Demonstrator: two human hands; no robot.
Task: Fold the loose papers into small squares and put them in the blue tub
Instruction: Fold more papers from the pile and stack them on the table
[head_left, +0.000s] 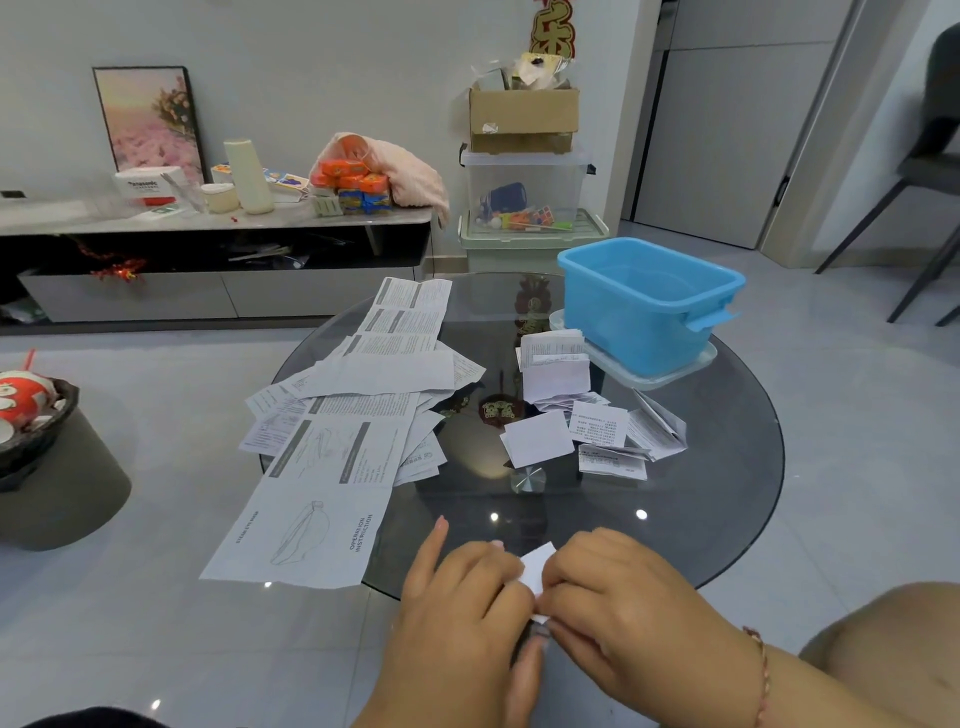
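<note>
At the near edge of the round glass table (727, 493), my left hand (457, 592) and my right hand (618, 587) pinch a small folded white paper (537, 569) between them; most of it is hidden by my fingers. A pile of loose printed sheets (358, 415) spreads across the table's left half, one long instruction sheet hanging over the near edge. Several folded paper squares (540, 439) lie in the middle right. Behind them stands the blue tub (649, 301) on a clear lid, with nothing visible inside.
A grey stool with a dark basket (36, 431) stands at the left. A low cabinet (208, 228) with clutter runs along the back wall, beside stacked storage boxes (524, 182). A dark chair (930, 171) stands at the far right. My knee (893, 639) is at the lower right.
</note>
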